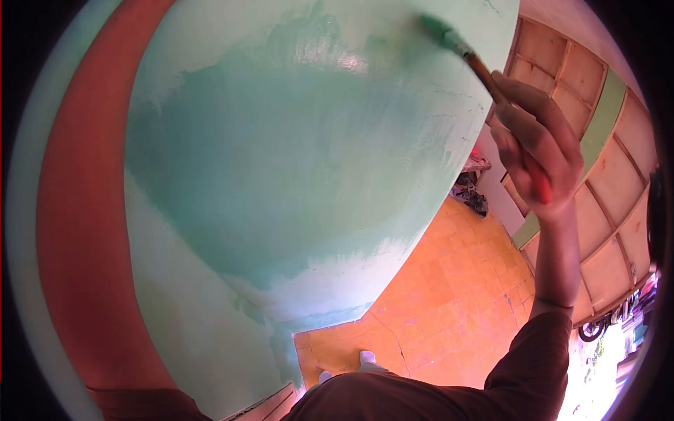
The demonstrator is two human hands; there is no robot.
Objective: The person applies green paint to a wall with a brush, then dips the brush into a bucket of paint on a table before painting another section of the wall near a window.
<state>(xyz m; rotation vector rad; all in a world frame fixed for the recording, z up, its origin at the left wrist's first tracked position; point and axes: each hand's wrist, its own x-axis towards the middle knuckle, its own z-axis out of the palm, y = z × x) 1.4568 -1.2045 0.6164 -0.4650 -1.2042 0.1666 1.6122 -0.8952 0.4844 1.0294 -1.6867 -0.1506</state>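
Observation:
My right hand (537, 140) is closed round the handle of a paintbrush (481, 74), with the handle's red end showing below the fingers. Green paint covers the bristles, which are at the upper right of the wall (393, 295) and look blurred. A broad darker green patch of paint (281, 154) spreads over the wall's middle, with a wet shine near its top edge. On the left my left arm (88, 210) reaches up along the wall, and its hand is beyond the top of the view.
Orange tiles cover the floor (435, 281), where my feet (367, 358) stand near the wall's base. To the right is a wooden panelled partition (611, 203) with a green strip. Dark plastic bags (470, 196) lie behind the wall's edge. A motorcycle wheel (593, 330) shows outside.

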